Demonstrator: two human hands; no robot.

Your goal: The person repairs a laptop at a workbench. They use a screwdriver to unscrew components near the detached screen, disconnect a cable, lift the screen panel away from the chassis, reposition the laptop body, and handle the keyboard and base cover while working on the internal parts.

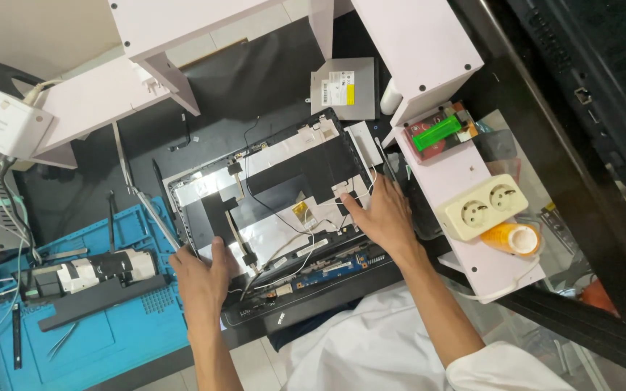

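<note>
At the desk's far left edge a white adapter (pixel 10 123) sits with cables running down from it. Below it, at the near left corner, a blue mat (pixel 121 340) carries a black strip (pixel 99 303), a black-and-white part (pixel 96 271), tweezers (pixel 63 340) and a few slim tools.

Just right of the mat, at the desk's middle, lies the laptop (pixel 284 217), opened up: the screen panel is out of the lid, so the bare lid back shows with foil patches, thin wires and a hinge bracket. Along its near edge the base is uncovered too, with a blue board (pixel 327 269) exposed. The left hand (pixel 201 279) rests open and flat on the lid's near left corner, fingers spread, gripping nothing. The right hand (pixel 382 217) lies open on the lid's right edge, fingertips pressing near the white wires there, also holding nothing.

Judging from this, the strip-down looks well along: panel and covers are off, a drive (pixel 343 88) lies apart at the far edge, while wires, hinges and board remain in place.

To the right, a white shelf (pixel 465 174) holds a green lighter (pixel 436 132), a socket (pixel 481 206) and an orange-capped bottle (pixel 512 239).
</note>
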